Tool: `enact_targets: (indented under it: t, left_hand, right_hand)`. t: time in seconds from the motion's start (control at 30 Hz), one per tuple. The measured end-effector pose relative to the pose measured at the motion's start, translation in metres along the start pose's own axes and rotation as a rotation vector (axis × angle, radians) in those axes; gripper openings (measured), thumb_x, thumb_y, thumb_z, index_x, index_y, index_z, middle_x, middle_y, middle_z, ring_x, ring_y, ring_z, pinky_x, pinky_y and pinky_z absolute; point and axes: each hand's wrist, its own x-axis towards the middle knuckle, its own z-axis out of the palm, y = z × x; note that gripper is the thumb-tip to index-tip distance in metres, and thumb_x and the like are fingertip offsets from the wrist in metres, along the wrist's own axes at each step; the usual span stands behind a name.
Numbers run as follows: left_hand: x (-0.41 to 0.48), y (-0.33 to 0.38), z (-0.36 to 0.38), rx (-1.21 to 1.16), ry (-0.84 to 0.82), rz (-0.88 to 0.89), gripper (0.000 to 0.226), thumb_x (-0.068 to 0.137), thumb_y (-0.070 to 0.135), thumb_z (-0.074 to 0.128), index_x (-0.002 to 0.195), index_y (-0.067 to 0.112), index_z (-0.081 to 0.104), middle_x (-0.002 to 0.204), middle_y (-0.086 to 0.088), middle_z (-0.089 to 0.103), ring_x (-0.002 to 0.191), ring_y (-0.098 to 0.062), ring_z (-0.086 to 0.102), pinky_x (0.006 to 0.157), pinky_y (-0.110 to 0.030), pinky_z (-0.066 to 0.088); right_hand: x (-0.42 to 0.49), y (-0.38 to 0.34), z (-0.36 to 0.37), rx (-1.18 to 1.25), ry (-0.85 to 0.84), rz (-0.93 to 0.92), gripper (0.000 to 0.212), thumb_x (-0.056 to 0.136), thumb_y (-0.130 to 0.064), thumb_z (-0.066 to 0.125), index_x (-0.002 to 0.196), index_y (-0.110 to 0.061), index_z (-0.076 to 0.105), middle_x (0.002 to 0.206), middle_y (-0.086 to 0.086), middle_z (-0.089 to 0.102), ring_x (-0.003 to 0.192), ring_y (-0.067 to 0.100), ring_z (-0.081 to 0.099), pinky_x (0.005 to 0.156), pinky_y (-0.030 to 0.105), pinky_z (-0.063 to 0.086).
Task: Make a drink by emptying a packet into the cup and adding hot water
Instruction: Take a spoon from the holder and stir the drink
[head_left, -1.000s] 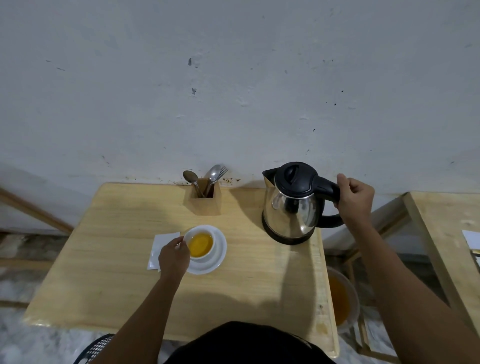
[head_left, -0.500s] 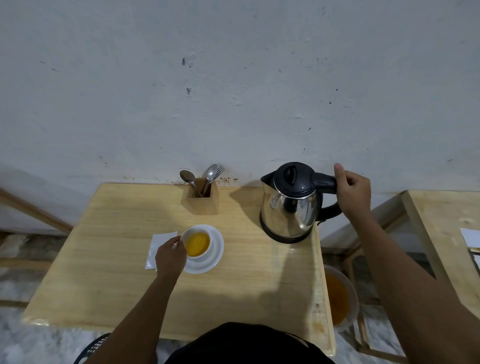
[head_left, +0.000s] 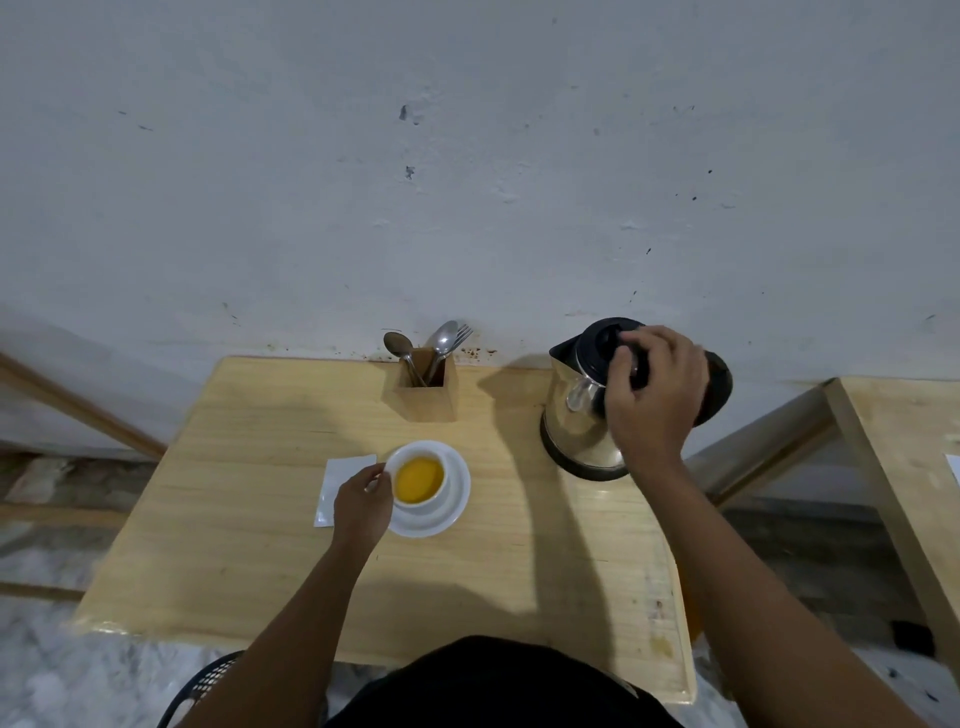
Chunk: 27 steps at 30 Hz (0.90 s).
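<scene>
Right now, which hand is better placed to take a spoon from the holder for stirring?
Left, probably. The left hand only rests at the cup, fairly near the wooden holder; the right hand is busy atop the kettle.

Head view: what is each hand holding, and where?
Right hand grips the steel electric kettle by the top of its black handle, beside the lid. Left hand touches the white ceramic cup's rim; hold unclear.

one cup (head_left: 418, 480), one saucer (head_left: 457, 501), one packet (head_left: 340, 480), one kettle (head_left: 587, 415), one holder (head_left: 426, 397) at 12 o'clock of the cup, two spoons (head_left: 397, 344), one fork (head_left: 462, 332), two hands (head_left: 362, 503).
</scene>
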Motion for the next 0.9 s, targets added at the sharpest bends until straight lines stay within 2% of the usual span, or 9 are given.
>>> enact_targets:
  t: [0.07, 0.2, 0.27, 0.33, 0.4, 0.47, 0.6, 0.73, 0.9]
  left_hand:
    - [0.003, -0.002, -0.003, -0.015, -0.028, -0.008, 0.016, 0.092, 0.024, 0.054, 0.097, 0.019, 0.068, 0.091, -0.013, 0.072, 0.089, -0.034, 0.067, 0.085, -0.048, 0.053]
    - [0.009, -0.003, -0.011, -0.042, -0.103, -0.020, 0.019, 0.093, 0.024, 0.056, 0.105, 0.015, 0.068, 0.091, -0.012, 0.069, 0.085, -0.029, 0.065, 0.073, -0.036, 0.050]
    - [0.010, -0.001, -0.014, -0.026, -0.147, -0.025, 0.023, 0.093, 0.024, 0.056, 0.111, 0.014, 0.066, 0.096, -0.011, 0.068, 0.080, -0.024, 0.063, 0.066, -0.029, 0.048]
    - [0.013, 0.001, -0.019, -0.018, -0.187, -0.024, 0.021, 0.094, 0.022, 0.055, 0.112, 0.016, 0.064, 0.097, -0.008, 0.067, 0.076, -0.021, 0.062, 0.059, -0.022, 0.045]
    - [0.017, 0.000, -0.024, 0.004, -0.229, -0.014, 0.022, 0.094, 0.021, 0.054, 0.113, 0.016, 0.064, 0.097, -0.005, 0.067, 0.071, -0.016, 0.061, 0.055, -0.018, 0.044]
    - [0.022, -0.001, -0.028, 0.043, -0.273, 0.011, 0.024, 0.094, 0.021, 0.054, 0.114, 0.014, 0.065, 0.098, -0.004, 0.068, 0.070, -0.013, 0.060, 0.054, -0.015, 0.043]
    - [0.032, 0.001, -0.034, 0.138, -0.342, 0.068, 0.025, 0.092, 0.023, 0.057, 0.114, 0.015, 0.066, 0.095, 0.000, 0.067, 0.067, -0.006, 0.059, 0.056, -0.016, 0.044]
    - [0.044, 0.002, -0.042, 0.165, -0.435, 0.093, 0.027, 0.090, 0.027, 0.060, 0.114, 0.015, 0.067, 0.093, 0.000, 0.065, 0.060, -0.001, 0.054, 0.057, -0.019, 0.043]
    - [0.054, -0.003, -0.047, 0.172, -0.517, 0.165, 0.028, 0.090, 0.032, 0.060, 0.105, 0.012, 0.070, 0.085, 0.002, 0.064, 0.060, 0.001, 0.053, 0.057, -0.019, 0.042]
  right_hand:
    - [-0.010, -0.020, 0.013, 0.032, -0.016, -0.161, 0.010, 0.084, -0.008, 0.065, 0.090, -0.010, 0.072, 0.097, 0.004, 0.067, 0.093, 0.023, 0.059, 0.095, 0.048, 0.043]
    - [-0.034, -0.049, 0.047, 0.178, -0.228, -0.303, 0.013, 0.082, -0.006, 0.061, 0.085, -0.009, 0.073, 0.089, 0.005, 0.067, 0.082, 0.021, 0.061, 0.076, 0.033, 0.048]
    - [-0.042, -0.056, 0.064, 0.199, -0.384, -0.257, 0.014, 0.083, -0.008, 0.061, 0.089, -0.013, 0.073, 0.089, 0.000, 0.066, 0.078, 0.014, 0.061, 0.069, 0.029, 0.050]
    - [-0.046, -0.064, 0.085, 0.159, -0.594, -0.103, 0.016, 0.088, -0.016, 0.060, 0.095, -0.021, 0.073, 0.092, -0.006, 0.066, 0.075, 0.009, 0.060, 0.067, 0.031, 0.052]
    - [-0.046, -0.071, 0.108, 0.048, -0.799, 0.041, 0.019, 0.092, -0.026, 0.056, 0.102, -0.028, 0.072, 0.097, -0.010, 0.068, 0.079, 0.009, 0.061, 0.068, 0.029, 0.050]
    - [-0.043, -0.076, 0.130, -0.073, -0.906, 0.103, 0.022, 0.094, -0.033, 0.052, 0.105, -0.033, 0.071, 0.098, -0.010, 0.070, 0.085, 0.013, 0.063, 0.066, 0.027, 0.045]
    - [-0.035, -0.090, 0.174, -0.279, -1.028, 0.109, 0.024, 0.091, -0.036, 0.047, 0.086, -0.033, 0.070, 0.081, -0.006, 0.065, 0.083, 0.020, 0.064, 0.058, 0.027, 0.040]
    - [-0.032, -0.101, 0.214, -0.417, -1.134, 0.111, 0.022, 0.090, -0.038, 0.051, 0.095, -0.027, 0.069, 0.085, -0.003, 0.067, 0.083, 0.021, 0.066, 0.063, 0.028, 0.043]
    - [-0.036, -0.106, 0.239, -0.505, -1.106, 0.132, 0.023, 0.091, -0.035, 0.052, 0.094, -0.018, 0.068, 0.078, 0.001, 0.066, 0.072, 0.025, 0.063, 0.062, 0.027, 0.043]
